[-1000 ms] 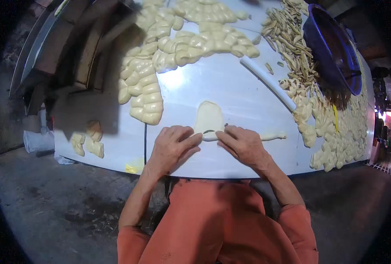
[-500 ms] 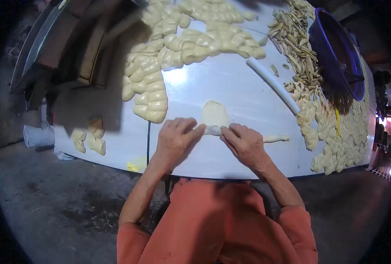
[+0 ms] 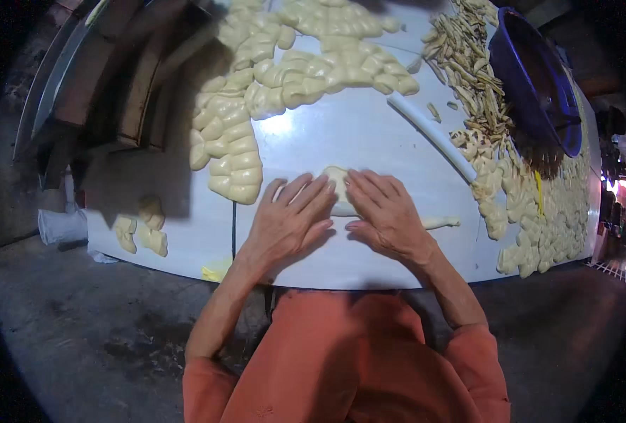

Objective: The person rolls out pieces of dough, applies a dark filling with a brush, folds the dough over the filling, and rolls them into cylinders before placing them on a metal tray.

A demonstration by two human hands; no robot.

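Observation:
On the white table (image 3: 306,151) in front of me lies a flattened piece of dough (image 3: 342,189), its near edge rolled up into a thick fold. My left hand (image 3: 292,217) rests over the left side of it with fingers stretched forward. From the other side my right hand (image 3: 385,215) lies flat on the dough, fingers extended too. Both hands cover most of the piece; only a strip between them shows. A thin dough tail (image 3: 441,222) sticks out to the right of my right hand.
Rows of plump dough pieces (image 3: 235,158) spread across the far left and back. A white pipe-like rod (image 3: 433,137) lies at the right, beside brownish strips (image 3: 461,60) and a purple basin (image 3: 531,77). Small dough pieces (image 3: 538,236) crowd the right; some cut lumps (image 3: 126,233) sit left.
Both hands have gone from gripping the rolled near edge with the fingertips to lying flat over the dough, fingers stretched farther forward. Less of the flat dough shows now.

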